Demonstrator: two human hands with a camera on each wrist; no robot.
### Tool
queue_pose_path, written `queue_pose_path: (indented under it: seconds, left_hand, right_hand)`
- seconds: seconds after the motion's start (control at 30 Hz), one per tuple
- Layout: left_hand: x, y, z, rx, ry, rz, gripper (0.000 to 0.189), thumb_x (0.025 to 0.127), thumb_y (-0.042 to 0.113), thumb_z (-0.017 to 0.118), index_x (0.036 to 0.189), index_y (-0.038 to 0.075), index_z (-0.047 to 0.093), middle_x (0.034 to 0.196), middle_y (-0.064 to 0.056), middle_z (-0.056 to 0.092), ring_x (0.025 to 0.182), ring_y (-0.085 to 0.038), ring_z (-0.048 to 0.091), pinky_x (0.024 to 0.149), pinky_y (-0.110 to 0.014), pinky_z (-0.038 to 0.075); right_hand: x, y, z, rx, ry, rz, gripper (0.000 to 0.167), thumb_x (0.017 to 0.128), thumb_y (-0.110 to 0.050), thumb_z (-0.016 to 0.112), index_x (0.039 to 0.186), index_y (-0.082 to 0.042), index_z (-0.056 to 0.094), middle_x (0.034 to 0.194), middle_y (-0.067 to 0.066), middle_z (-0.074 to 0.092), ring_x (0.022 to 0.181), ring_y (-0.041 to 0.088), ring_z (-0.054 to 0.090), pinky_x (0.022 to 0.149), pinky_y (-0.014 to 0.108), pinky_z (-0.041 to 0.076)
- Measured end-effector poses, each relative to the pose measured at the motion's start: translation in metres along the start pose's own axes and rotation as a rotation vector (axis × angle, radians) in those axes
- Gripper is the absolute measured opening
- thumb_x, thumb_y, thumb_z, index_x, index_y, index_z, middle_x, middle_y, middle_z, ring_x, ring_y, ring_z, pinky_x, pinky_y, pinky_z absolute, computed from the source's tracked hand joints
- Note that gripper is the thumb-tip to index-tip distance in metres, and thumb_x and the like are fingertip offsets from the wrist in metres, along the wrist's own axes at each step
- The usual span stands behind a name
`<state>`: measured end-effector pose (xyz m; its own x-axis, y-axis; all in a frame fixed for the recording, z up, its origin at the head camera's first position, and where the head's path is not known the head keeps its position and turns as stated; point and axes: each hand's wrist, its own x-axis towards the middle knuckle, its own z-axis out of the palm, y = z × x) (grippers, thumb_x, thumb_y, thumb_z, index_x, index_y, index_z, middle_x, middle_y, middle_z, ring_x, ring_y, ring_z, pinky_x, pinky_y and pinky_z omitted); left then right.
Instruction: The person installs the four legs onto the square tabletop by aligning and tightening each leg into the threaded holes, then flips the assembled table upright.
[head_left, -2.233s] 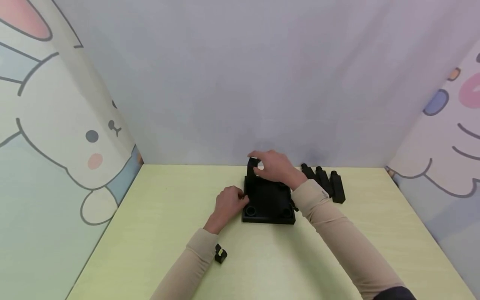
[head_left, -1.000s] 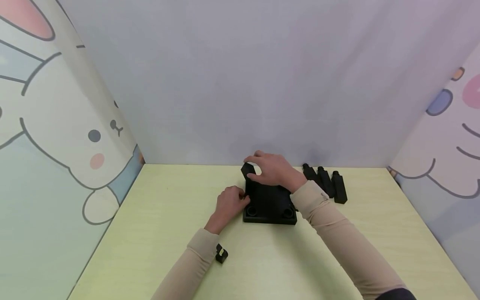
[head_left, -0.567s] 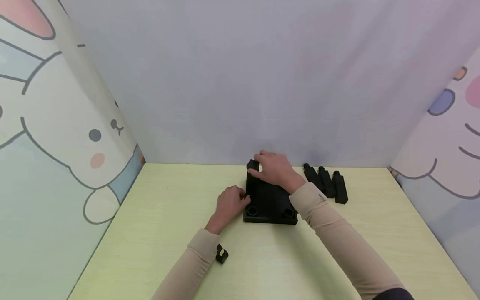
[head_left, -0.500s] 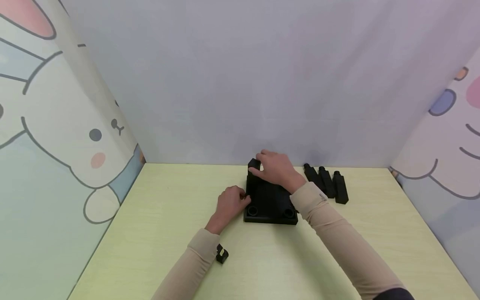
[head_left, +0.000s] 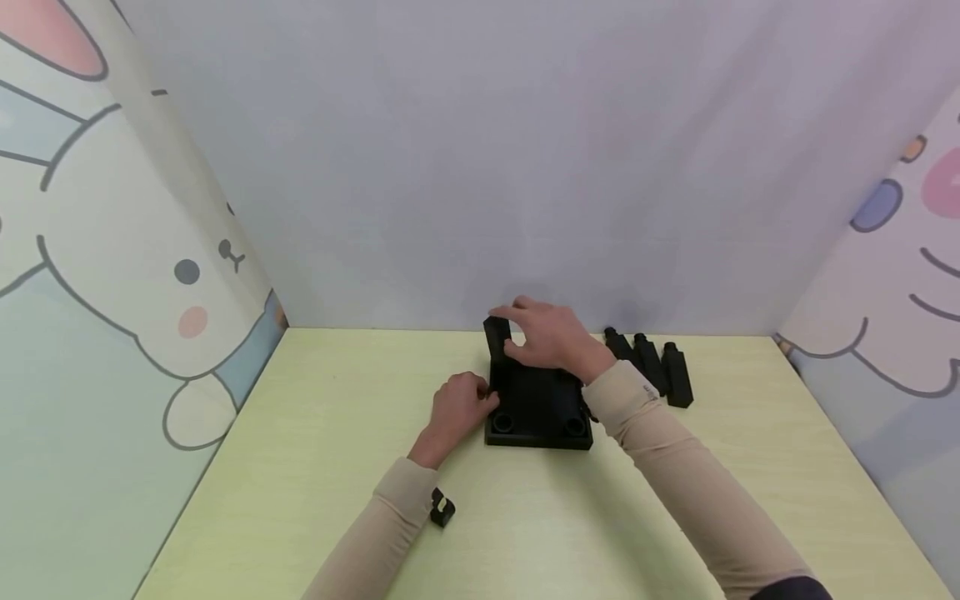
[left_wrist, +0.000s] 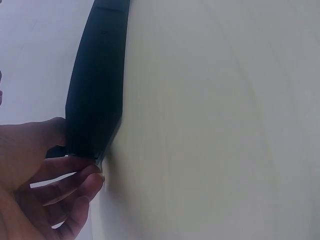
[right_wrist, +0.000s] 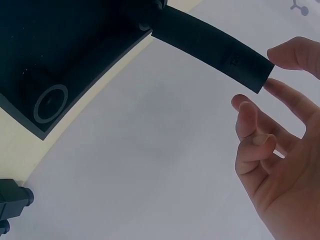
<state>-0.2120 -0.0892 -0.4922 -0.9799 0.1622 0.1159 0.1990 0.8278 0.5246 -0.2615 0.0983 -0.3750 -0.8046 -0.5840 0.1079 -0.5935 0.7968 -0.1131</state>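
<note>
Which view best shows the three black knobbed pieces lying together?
The head view: all three pieces appear side by side, though the right sleeve covers part of them. The right wrist view shows only parts of two, cut off at its left edge; the left wrist view shows none.

Black bar (right_wrist: 207, 45): in the right wrist view we see one small mark (right_wrist: 234, 61) near its free end, too dim for us to read.
Right sleeve cuff (head_left: 618, 393): in the head view we spot a tiny dark marking (head_left: 649, 391) by its edge, too small for us to make out.
Readable text: we find none.
</note>
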Motion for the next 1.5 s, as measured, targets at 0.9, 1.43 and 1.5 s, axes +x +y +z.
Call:
queue_pose_path:
  seconds: [0.9, 1.43, 1.5]
  left_hand:
    - [0.000, -0.001, -0.001, -0.019, -0.011, -0.001, 0.032, 0.090, 0.024, 0.070, 0.062, 0.014, 0.060, 0.056, 0.007, 0.045, 0.051, -0.007, 0.037, 0.046, -0.024, 0.026]
    - [-0.001, 0.000, -0.001, -0.019, -0.004, 0.000, 0.032, 0.091, 0.023, 0.070, 0.062, 0.015, 0.059, 0.057, 0.007, 0.045, 0.051, -0.008, 0.037, 0.046, -0.024, 0.025]
    - [-0.001, 0.000, -0.001, -0.019, -0.002, 0.003, 0.034, 0.091, 0.023, 0.070, 0.061, 0.015, 0.058, 0.056, 0.007, 0.043, 0.050, -0.008, 0.036, 0.046, -0.024, 0.024]
  right_hand:
    - [0.006, -0.001, 0.000, -0.048, 0.131, -0.059, 0.025, 0.100, -0.024, 0.066, 0.123, -0.016, 0.068, 0.121, 0.004, 0.066, 0.086, 0.019, 0.069, 0.061, 0.035, 0.053]
    - [0.005, -0.001, -0.004, -0.059, 0.035, -0.041, 0.038, 0.100, -0.022, 0.066, 0.137, -0.019, 0.063, 0.120, 0.006, 0.065, 0.077, 0.018, 0.064, 0.057, 0.030, 0.046]
    - [0.006, -0.002, -0.005, -0.058, 0.021, -0.036, 0.038, 0.100, -0.024, 0.066, 0.138, -0.019, 0.063, 0.117, 0.006, 0.064, 0.074, 0.016, 0.062, 0.056, 0.029, 0.044]
